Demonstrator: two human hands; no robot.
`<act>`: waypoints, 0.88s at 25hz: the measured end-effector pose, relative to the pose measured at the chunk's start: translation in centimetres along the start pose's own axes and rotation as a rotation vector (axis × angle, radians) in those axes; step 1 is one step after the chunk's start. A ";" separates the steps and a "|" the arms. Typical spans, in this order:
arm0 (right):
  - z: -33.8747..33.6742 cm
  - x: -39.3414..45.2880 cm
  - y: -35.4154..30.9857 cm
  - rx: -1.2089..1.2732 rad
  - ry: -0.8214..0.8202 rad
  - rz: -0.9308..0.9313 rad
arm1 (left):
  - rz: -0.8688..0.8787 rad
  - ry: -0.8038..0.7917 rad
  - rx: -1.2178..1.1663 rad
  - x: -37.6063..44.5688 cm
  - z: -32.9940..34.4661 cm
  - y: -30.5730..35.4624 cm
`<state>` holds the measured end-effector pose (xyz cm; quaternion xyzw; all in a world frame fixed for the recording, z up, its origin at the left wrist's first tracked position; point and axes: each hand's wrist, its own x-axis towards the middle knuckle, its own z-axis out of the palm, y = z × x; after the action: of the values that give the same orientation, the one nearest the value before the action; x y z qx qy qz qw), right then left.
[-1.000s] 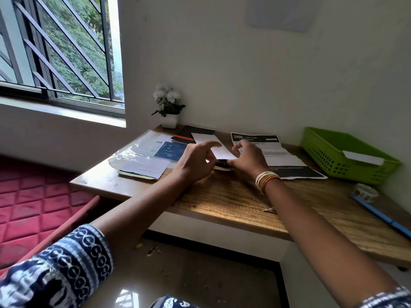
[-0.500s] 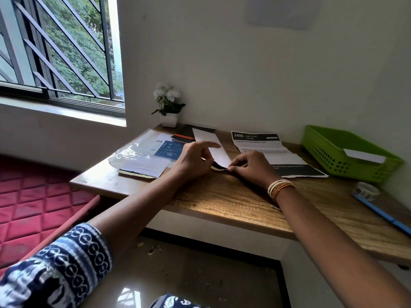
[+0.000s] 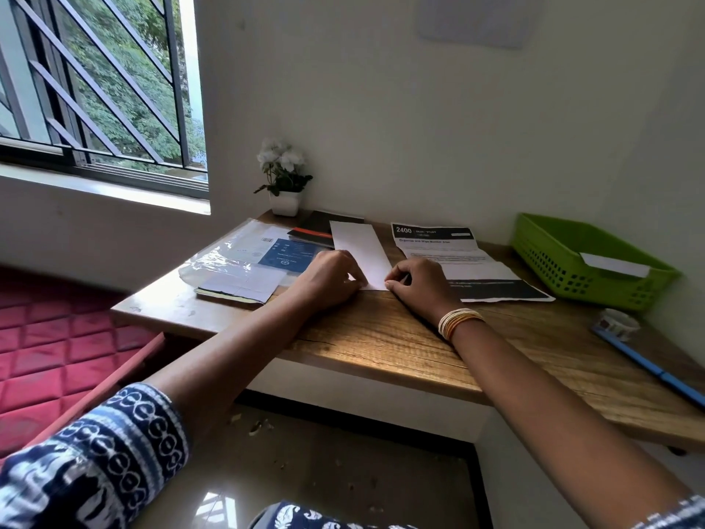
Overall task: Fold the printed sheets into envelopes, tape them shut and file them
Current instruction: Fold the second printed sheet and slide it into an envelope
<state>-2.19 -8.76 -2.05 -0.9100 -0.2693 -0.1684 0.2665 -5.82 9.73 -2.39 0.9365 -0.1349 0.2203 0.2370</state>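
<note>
At a wooden desk [image 3: 381,337] set into a white corner, we see two bare hands working the near end of a folded white sheet [image 3: 360,250] that lies flat on the wood, its long strip running away toward the wall. The left hand [image 3: 328,278] has its fingers curled, their tips pinching the strip's near left corner; the right hand [image 3: 417,282], bangles [image 3: 457,322] at the wrist, is curled likewise, fingertips down on the near right corner. We cannot tell whether that hand pinches the edge or only presses it to the desk.

Just right of the strip lies a printed sheet [image 3: 457,257] headed "2400", partly under the right hand. Beyond it, at the desk's right end, a green plastic basket [image 3: 564,257] holds one white folded envelope [image 3: 614,264] leaning against its far wall. Near the basket's front corner sits a roll of tape [image 3: 618,323], with a blue pen [image 3: 648,366] just beside it.

To the left we see a clear plastic sleeve of papers [image 3: 244,261] resting on a notebook, a dark book [image 3: 320,227] behind it, and a small white pot of white flowers [image 3: 284,181] against the wall. A barred window [image 3: 99,85] shows green leaves outside.
</note>
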 end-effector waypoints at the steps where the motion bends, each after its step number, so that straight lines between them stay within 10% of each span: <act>1: -0.1 -0.1 -0.2 -0.017 -0.010 0.002 | 0.005 -0.024 0.020 0.0 0.0 0.1; 6: -0.7 -0.5 -0.7 0.051 -0.040 0.187 | 0.028 -0.077 0.056 0.0 0.1 0.1; 13: -4.2 -0.6 -1.4 1.297 -0.120 0.806 | -0.013 -0.051 0.015 0.2 -0.1 0.3; 22: -4.0 -0.2 -0.6 1.446 -0.108 0.878 | 0.033 -0.119 0.036 0.4 0.1 0.2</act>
<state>-3.31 -10.73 1.34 -0.5445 0.0550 0.2077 0.8108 -5.47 9.41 -2.21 0.9497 -0.1602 0.1703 0.2082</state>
